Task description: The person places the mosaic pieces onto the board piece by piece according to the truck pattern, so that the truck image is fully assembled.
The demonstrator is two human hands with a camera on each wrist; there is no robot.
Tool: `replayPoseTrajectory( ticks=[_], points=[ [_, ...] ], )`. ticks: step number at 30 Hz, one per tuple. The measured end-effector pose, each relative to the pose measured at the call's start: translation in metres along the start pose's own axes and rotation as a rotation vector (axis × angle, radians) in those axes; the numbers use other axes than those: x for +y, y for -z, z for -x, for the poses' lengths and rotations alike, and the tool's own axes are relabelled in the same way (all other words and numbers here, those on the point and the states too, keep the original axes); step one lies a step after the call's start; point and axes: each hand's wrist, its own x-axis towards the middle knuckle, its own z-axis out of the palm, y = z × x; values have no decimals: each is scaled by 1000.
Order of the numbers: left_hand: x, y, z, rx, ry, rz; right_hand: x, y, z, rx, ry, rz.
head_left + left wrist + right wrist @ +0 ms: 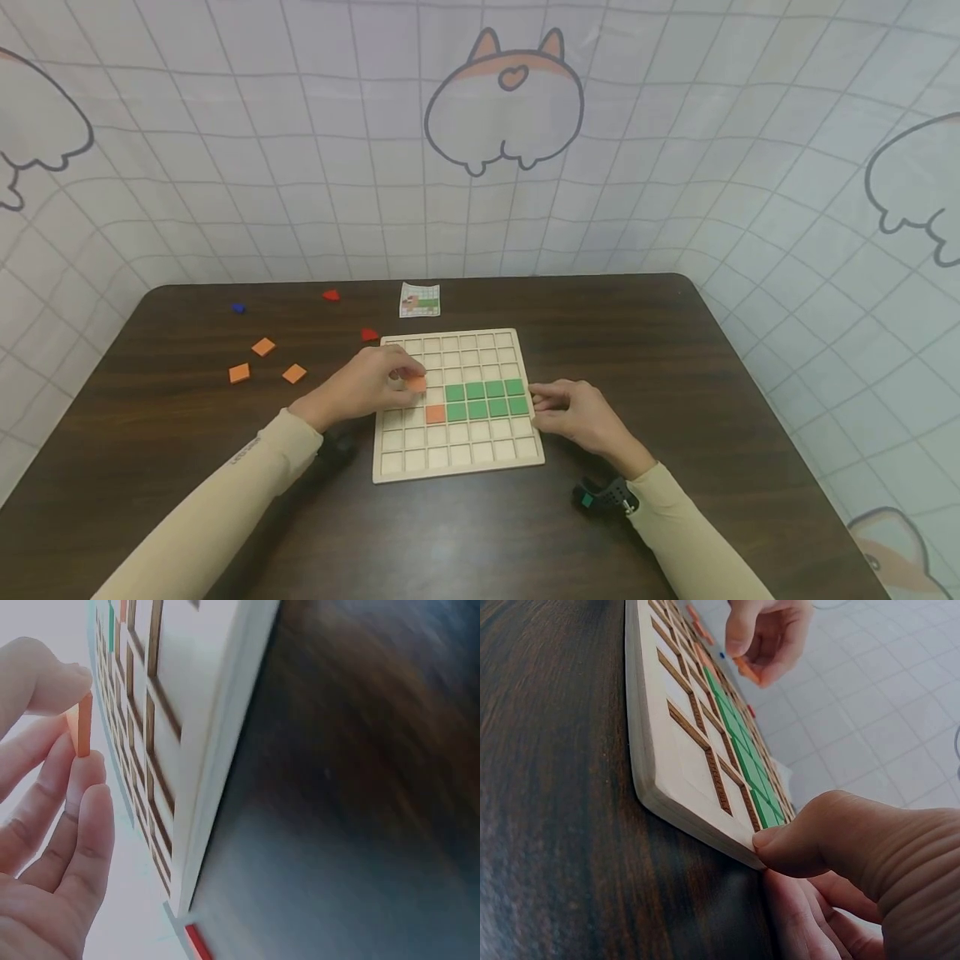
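Observation:
My left hand (366,385) pinches a square orange tile (416,384) between thumb and fingertips, over the left part of a pale wooden grid board (459,473). In the left wrist view the tile (85,726) is seen edge-on, apart from the board. Two rows of green tiles (495,388) fill cells at the board's right, with one orange tile (435,414) set left of the lower row. At the right edge, my right hand (581,414) grips the board; the right wrist view has the thumb (780,846) on its rim and the fingers lower down.
Left of the board lie three loose orange tiles (263,347), two red pieces (331,295) and a small blue piece (238,308). Behind the board is a small printed card (419,310) with a coloured grid picture. A patterned curtain (337,167) hangs beyond the dark table (675,350).

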Motion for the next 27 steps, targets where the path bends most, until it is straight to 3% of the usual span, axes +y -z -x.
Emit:
replayPoseTrajectory(
  ticks=[8,19,27],
  points=[
    [4,-9,-6,7,-104,-33,-1,0,0,9,-9,9],
    [7,-19,-12,-34,-101,-58,-1,0,0,14,-10,17],
    [9,-18,-14,-58,-107,-52,0,-1,-1,13,-4,14]
  ],
)
